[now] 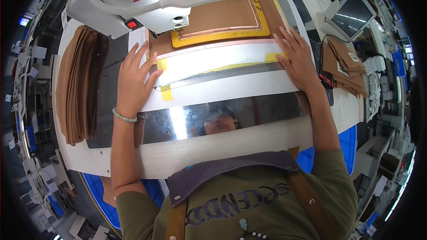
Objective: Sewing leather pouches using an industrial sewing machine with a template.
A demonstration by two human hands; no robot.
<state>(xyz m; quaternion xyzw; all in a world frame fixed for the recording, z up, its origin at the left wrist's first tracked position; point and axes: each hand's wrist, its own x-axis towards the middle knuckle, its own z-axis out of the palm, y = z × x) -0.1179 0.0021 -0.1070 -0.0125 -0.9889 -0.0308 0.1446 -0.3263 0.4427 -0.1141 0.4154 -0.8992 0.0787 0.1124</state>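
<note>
My left hand [134,78] lies with fingers spread at the left edge of a white sheet [231,58], its fingertips by the lower left corner of a brown fabric panel [162,44]. My right hand [296,60] rests with fingers apart at the panel's right lower corner, its thumb by a strip of yellow tape [272,57]. A yellow frame [262,22] presses on the panel under the sewing machine head [138,0]. A pinkish edge runs along the panel's near side, beside the white sheet. Neither hand grips anything.
A stack of brown fabric pieces [80,84] stands at the left. Brown pieces with labels [342,64] lie at the right, below a small screen [352,14]. A shiny metal plate [200,118] covers the table's near part. Blue bins [349,149] sit below the table edge.
</note>
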